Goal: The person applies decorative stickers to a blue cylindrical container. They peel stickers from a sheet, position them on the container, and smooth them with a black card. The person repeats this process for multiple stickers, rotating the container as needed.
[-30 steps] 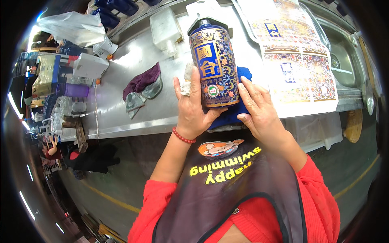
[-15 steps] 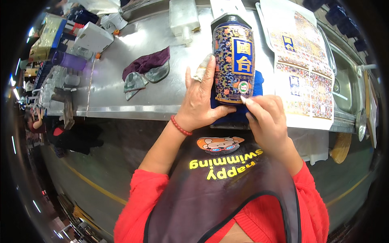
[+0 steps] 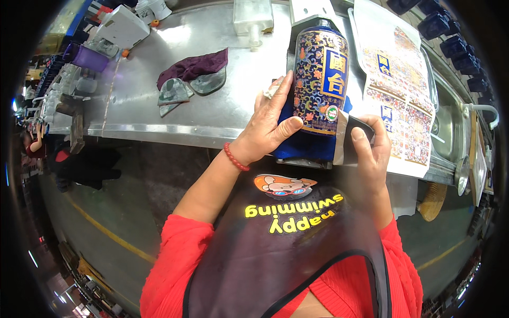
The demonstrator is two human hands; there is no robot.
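Evidently the patterned bottle [image 3: 321, 79] lies on a blue cloth [image 3: 297, 151] on the worktop [image 3: 207, 122]; the left hand [image 3: 268, 124] rests along its left side, fingers stretched rather than clamped; the right hand [image 3: 371, 146] pinches a flat, dark scraper [image 3: 348, 146] at its lower right edge; too steep an angle could crease or tear the wrap; weak left-hand support could let the bottle roll.

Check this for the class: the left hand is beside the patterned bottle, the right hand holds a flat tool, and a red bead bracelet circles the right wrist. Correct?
Not quite: the head view shows the red bead bracelet on the left wrist, not the right. The left hand is beside the patterned bottle, and the right hand holds a flat tool.
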